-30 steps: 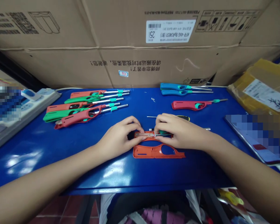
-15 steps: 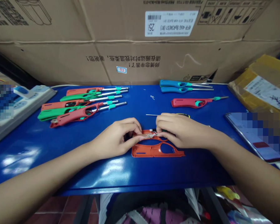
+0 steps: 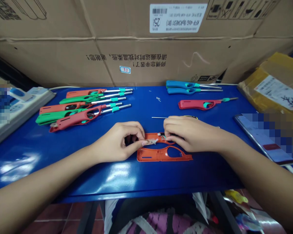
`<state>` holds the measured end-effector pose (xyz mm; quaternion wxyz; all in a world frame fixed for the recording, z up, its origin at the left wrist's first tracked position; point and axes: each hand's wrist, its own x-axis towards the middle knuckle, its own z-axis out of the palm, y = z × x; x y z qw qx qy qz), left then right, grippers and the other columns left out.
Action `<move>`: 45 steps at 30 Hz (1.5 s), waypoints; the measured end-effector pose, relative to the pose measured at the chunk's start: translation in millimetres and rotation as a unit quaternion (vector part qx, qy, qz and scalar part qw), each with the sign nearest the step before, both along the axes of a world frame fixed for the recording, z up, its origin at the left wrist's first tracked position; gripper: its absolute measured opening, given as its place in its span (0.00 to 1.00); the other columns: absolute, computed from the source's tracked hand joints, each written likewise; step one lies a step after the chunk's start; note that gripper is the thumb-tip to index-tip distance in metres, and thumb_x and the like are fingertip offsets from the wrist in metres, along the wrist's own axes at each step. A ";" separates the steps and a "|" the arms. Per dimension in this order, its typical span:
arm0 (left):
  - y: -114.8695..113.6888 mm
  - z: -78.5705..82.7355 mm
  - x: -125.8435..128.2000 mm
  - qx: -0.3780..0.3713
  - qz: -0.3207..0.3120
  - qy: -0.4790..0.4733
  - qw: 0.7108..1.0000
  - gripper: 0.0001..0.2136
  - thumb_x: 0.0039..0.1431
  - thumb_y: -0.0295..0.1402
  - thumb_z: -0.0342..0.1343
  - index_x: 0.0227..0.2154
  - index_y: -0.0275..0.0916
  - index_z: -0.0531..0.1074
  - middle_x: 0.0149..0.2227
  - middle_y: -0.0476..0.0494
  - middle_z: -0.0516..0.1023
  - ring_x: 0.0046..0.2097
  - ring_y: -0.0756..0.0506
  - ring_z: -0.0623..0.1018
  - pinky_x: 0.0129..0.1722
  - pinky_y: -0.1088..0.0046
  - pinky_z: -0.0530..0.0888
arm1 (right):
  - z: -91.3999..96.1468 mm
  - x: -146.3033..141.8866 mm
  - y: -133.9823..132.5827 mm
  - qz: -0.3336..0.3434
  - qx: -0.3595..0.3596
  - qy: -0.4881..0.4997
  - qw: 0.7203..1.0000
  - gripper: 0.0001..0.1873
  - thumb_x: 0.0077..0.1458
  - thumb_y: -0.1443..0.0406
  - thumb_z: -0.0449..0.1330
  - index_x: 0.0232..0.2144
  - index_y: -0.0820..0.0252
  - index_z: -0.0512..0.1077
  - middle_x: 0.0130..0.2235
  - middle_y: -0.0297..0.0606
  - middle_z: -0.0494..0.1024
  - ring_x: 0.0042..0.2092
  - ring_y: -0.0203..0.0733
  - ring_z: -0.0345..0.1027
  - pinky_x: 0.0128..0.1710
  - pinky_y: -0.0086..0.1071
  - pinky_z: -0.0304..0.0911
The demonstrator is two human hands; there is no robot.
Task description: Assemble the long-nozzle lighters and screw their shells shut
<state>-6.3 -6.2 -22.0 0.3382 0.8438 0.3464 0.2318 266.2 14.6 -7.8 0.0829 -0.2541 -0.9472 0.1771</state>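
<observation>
My left hand pinches a small translucent lighter fuel tank between thumb and fingers, above the near edge of an orange lighter shell half. My right hand is closed at the right part of that shell half, fingertips together over a small pale and teal piece too small to name. A black-and-white small part lies in the shell by those fingertips. Just nearer to me lies the other orange shell half, inner side up, with an oval trigger opening.
Several orange, green and red lighters lie at the left beside a white power strip. Two blue lighters and a red one lie at the back right. A screwdriver sits behind my right hand. A phone and a taped parcel are at the right.
The fuel tank in my left hand has drawn a little left and down, away from my right fingertips, which stay by the shell. The whole view has shifted slightly.
</observation>
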 end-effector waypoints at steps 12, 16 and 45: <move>-2.5 -12.2 1.3 0.080 -0.025 0.018 0.996 0.06 0.62 0.31 0.62 0.41 0.40 0.80 0.44 0.44 0.79 0.45 0.46 0.79 0.46 0.69 0.77 | 1.1 2.8 1.4 -0.029 0.042 -0.005 0.999 0.10 0.65 0.58 0.60 0.37 0.59 0.73 0.40 0.39 0.75 0.42 0.44 0.67 0.39 0.36 0.60; -2.1 -11.8 1.2 0.095 -0.024 0.043 0.994 0.08 0.64 0.34 0.60 0.43 0.39 0.79 0.44 0.43 0.79 0.45 0.46 0.79 0.46 0.68 0.77 | 5.7 11.3 5.4 -0.088 0.047 -0.019 0.995 0.10 0.66 0.59 0.58 0.41 0.60 0.73 0.42 0.41 0.75 0.43 0.45 0.68 0.42 0.38 0.62; 8.6 -12.5 -8.8 0.161 0.017 0.051 0.985 0.08 0.67 0.29 0.56 0.38 0.36 0.80 0.36 0.44 0.76 0.35 0.50 0.77 0.36 0.74 0.74 | 12.7 16.6 2.2 -0.105 -0.003 -0.046 0.993 0.08 0.64 0.62 0.55 0.36 0.57 0.73 0.38 0.38 0.75 0.37 0.40 0.67 0.35 0.34 0.58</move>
